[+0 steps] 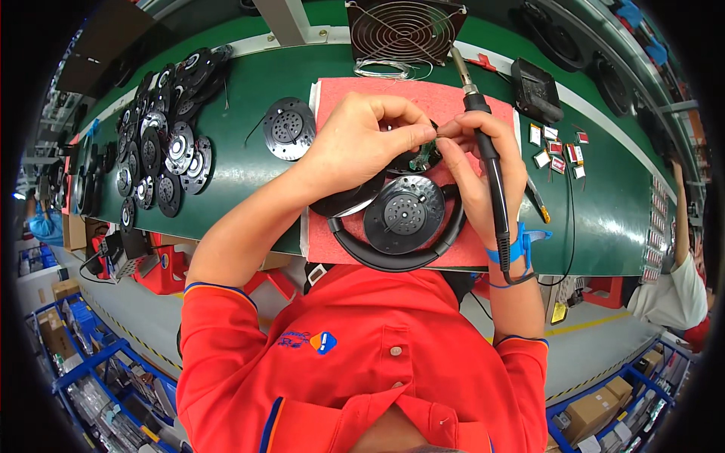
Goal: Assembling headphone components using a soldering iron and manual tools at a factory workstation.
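Over the pink foam mat (343,89), my left hand (366,143) is closed in a pinch at a small green circuit board (424,157). What sits between its fingertips is too small to make out. My right hand (487,155) holds a black soldering iron (491,170), its metal tip pointing up and away from the board. The thumb and forefinger of that hand meet close to the left fingertips. Below them lies a pair of black headphones (393,261), with a round perforated speaker plate (404,215) on the near side. My left hand partly hides the other earcup.
Many black speaker plates (162,140) are piled at the left, with a single one (287,128) beside the mat. A fan (405,32) and coiled wire (389,69) stand behind. To the right are a black tray (538,92), small battery packs (557,164) and tweezers (538,198).
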Action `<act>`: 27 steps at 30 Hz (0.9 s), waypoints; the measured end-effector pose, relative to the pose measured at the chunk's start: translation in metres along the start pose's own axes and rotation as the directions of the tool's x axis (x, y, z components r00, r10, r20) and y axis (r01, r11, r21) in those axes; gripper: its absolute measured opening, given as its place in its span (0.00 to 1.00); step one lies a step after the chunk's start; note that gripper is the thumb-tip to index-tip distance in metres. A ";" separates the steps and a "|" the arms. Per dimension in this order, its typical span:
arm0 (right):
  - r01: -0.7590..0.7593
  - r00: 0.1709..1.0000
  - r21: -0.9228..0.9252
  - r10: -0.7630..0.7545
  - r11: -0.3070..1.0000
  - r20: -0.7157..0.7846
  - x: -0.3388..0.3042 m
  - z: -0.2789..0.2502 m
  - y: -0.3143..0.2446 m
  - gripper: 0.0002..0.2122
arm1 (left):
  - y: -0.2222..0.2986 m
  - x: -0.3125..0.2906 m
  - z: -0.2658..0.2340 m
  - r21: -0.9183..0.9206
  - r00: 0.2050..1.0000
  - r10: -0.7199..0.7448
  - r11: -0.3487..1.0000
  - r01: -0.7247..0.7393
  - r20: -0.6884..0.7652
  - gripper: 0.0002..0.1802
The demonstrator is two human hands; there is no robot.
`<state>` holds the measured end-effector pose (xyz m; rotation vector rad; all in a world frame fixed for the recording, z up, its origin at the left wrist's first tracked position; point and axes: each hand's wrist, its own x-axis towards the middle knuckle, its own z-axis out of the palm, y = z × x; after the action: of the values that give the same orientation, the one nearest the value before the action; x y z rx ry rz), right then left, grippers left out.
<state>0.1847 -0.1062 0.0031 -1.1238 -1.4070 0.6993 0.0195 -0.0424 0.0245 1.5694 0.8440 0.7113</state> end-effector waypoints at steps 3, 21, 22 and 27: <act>0.056 0.998 -0.087 -0.053 0.995 0.035 0.000 -0.002 0.002 0.13 | 0.001 -0.001 0.001 0.019 1.000 -0.006 1.000 0.006 0.017 0.09; 0.022 0.999 -0.084 -0.020 0.996 0.034 -0.004 0.000 -0.002 0.13 | -0.004 0.003 0.001 0.152 0.992 0.114 0.983 -0.105 -0.055 0.08; 0.062 0.998 -0.109 -0.061 0.992 0.016 -0.004 -0.001 -0.001 0.13 | -0.003 0.005 0.000 0.249 0.987 0.149 0.960 -0.130 -0.059 0.08; 0.182 0.978 -0.230 -0.200 0.956 -0.055 -0.010 -0.020 -0.003 0.08 | -0.025 0.022 -0.004 0.526 0.921 0.388 0.775 -0.351 0.042 0.05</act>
<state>0.2022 -0.1204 0.0056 -1.1559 -1.5315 0.3614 0.0249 -0.0198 0.0007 2.2644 0.8287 0.8642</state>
